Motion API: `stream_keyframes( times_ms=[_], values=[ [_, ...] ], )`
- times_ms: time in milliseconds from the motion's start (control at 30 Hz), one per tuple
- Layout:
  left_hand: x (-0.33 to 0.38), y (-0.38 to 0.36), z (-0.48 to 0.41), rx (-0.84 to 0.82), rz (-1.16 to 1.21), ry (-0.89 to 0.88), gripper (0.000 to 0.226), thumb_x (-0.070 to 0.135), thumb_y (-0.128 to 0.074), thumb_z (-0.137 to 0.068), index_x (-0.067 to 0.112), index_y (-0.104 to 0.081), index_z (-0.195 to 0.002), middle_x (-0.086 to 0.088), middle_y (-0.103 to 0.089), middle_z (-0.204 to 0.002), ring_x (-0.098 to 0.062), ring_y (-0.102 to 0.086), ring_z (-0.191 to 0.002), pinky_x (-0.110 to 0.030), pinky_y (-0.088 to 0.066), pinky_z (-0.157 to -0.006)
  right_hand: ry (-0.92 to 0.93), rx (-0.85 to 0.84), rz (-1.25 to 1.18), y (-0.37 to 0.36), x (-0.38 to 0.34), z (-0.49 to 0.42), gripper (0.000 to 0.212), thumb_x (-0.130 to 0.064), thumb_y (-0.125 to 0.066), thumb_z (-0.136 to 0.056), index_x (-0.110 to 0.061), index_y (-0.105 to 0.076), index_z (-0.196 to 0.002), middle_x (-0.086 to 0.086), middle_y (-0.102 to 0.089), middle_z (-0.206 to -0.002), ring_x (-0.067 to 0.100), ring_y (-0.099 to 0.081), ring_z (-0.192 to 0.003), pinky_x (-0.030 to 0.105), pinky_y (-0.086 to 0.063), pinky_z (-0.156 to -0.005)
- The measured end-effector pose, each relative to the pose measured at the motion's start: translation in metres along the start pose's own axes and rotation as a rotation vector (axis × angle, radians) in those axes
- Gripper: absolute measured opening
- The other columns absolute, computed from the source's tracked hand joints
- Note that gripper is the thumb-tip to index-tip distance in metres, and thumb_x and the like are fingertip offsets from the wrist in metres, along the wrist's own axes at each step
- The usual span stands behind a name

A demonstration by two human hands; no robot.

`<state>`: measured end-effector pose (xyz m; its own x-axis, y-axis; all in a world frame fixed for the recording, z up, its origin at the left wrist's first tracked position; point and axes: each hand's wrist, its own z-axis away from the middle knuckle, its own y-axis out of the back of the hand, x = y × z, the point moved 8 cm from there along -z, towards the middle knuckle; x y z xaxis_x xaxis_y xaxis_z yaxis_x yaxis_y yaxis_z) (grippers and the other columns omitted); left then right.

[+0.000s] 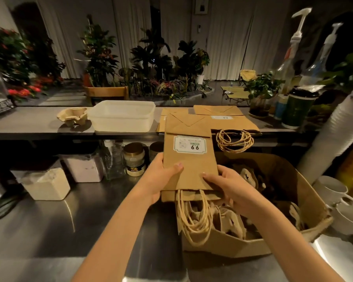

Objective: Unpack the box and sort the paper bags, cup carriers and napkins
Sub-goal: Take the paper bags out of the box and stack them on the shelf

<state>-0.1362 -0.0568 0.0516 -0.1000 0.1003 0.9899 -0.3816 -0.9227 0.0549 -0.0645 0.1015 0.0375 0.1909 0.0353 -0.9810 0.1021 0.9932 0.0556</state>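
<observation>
A flat brown paper bag (189,157) with a white label and twine handles is held above the open cardboard box (306,192). My left hand (161,178) grips its left edge, thumb on top. My right hand (230,186) grips its lower right corner. More paper bags (228,119) lie stacked on the raised counter behind, their handles hanging over the edge. A cup carrier (72,117) sits on that counter at the left. Further cup carriers (230,220) lie inside the box. No napkins are visible.
A white plastic tub (121,116) stands between the cup carrier and the bags. Jars and containers (134,159) sit under the raised counter. White mugs (334,192), stacked cups, a green cup (298,108) and pump bottles crowd the right side. A steel worktop (49,226) lies at the left.
</observation>
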Motion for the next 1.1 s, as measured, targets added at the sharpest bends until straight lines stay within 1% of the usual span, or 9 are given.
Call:
stream_keyframes(
  times_ms=[100, 200, 300, 400, 500, 600, 767, 1000, 1100],
  values=[
    [0.022, 0.008, -0.022, -0.016, -0.053, -0.024, 0.042, 0.02, -0.065, -0.092, 0.022, -0.048, -0.13, 0.001, -0.063, -0.119, -0.013, -0.059, -0.105, -0.029, -0.048, -0.078, 0.033, 0.023, 0.028, 0.001, -0.023, -0.021, 0.032, -0.025, -0.065, -0.089, -0.016, -0.057, -0.119, 0.01, -0.071, -0.108, 0.031, -0.068, -0.1, 0.053, -0.05, -0.089],
    [0.045, 0.012, -0.047, -0.037, -0.089, -0.02, 0.017, 0.021, -0.058, -0.096, 0.032, -0.054, -0.109, 0.008, -0.063, -0.108, -0.01, -0.056, -0.101, -0.03, -0.045, -0.084, 0.058, 0.044, 0.02, 0.005, -0.045, -0.049, 0.029, -0.021, -0.063, -0.09, -0.01, -0.058, -0.116, 0.013, -0.071, -0.106, 0.033, -0.068, -0.098, 0.053, -0.05, -0.091],
    [0.06, 0.014, -0.069, -0.096, -0.145, 0.04, 0.022, 0.028, -0.062, -0.09, 0.035, -0.058, -0.111, 0.006, -0.064, -0.114, -0.018, -0.053, -0.114, -0.043, -0.038, -0.106, 0.053, 0.063, -0.008, 0.011, -0.06, -0.081, 0.025, -0.018, -0.061, -0.091, -0.007, -0.06, -0.114, 0.01, -0.073, -0.103, 0.026, -0.07, -0.096, 0.046, -0.054, -0.089],
    [0.069, 0.017, -0.094, -0.113, -0.189, 0.024, 0.022, 0.019, -0.064, -0.089, 0.033, -0.06, -0.105, 0.006, -0.065, -0.114, -0.02, -0.05, -0.122, -0.046, -0.033, -0.111, 0.025, 0.094, -0.023, 0.018, -0.071, -0.112, 0.021, -0.016, -0.06, -0.092, -0.006, -0.06, -0.11, 0.009, -0.072, -0.103, 0.022, -0.069, -0.094, 0.037, -0.057, -0.079],
    [0.077, 0.021, -0.119, -0.026, -0.153, -0.007, 0.03, 0.003, -0.056, -0.093, 0.02, -0.057, -0.117, 0.009, -0.061, -0.091, -0.017, -0.055, -0.108, -0.036, -0.046, -0.098, -0.008, 0.126, -0.003, 0.023, -0.075, -0.144, 0.015, -0.017, -0.06, -0.092, -0.008, -0.06, -0.104, 0.007, -0.07, -0.104, 0.02, -0.066, -0.098, 0.032, -0.051, -0.071],
    [0.075, 0.025, -0.147, 0.067, -0.223, -0.014, 0.042, 0.002, -0.054, -0.094, 0.014, -0.048, -0.133, 0.001, -0.063, -0.102, -0.019, -0.057, -0.106, -0.031, -0.051, -0.083, -0.043, 0.153, 0.036, 0.027, -0.076, -0.171, 0.012, -0.019, -0.061, -0.092, -0.008, -0.059, -0.096, 0.007, -0.068, -0.1, 0.019, -0.064, -0.091, 0.027, -0.048, -0.063],
    [0.065, 0.025, -0.182, 0.12, -0.286, 0.028, 0.057, 0.005, -0.054, -0.094, 0.016, -0.035, -0.146, -0.007, -0.049, -0.14, -0.023, -0.049, -0.123, -0.029, -0.043, -0.085, -0.024, 0.241, 0.264, 0.037, -0.083, -0.204, 0.027, -0.026, -0.063, -0.091, -0.008, -0.055, -0.109, 0.006, -0.062, -0.105, 0.019, -0.059, -0.091, 0.024, -0.048, -0.06],
    [0.065, 0.029, -0.212, 0.2, -0.385, -0.048, 0.038, 0.003, -0.051, -0.096, 0.012, -0.05, -0.133, -0.007, -0.059, -0.119, -0.023, -0.056, -0.113, -0.038, -0.051, -0.095, -0.028, 0.306, 0.376, 0.038, -0.091, -0.227, 0.025, -0.023, -0.062, -0.092, -0.007, -0.054, -0.109, 0.006, -0.057, -0.094, 0.015, -0.054, -0.075, 0.021, -0.044, -0.051],
    [0.063, 0.035, -0.22, 0.262, -0.456, -0.078, 0.035, 0.003, -0.049, -0.097, 0.012, -0.052, -0.131, -0.009, -0.06, -0.124, -0.023, -0.057, -0.112, -0.037, -0.052, -0.094, -0.062, 0.303, 0.414, 0.032, -0.086, -0.233, 0.02, -0.022, -0.058, -0.094, -0.006, -0.053, -0.105, 0.006, -0.055, -0.086, 0.014, -0.053, -0.067, 0.02, -0.044, -0.05]
  ],
)
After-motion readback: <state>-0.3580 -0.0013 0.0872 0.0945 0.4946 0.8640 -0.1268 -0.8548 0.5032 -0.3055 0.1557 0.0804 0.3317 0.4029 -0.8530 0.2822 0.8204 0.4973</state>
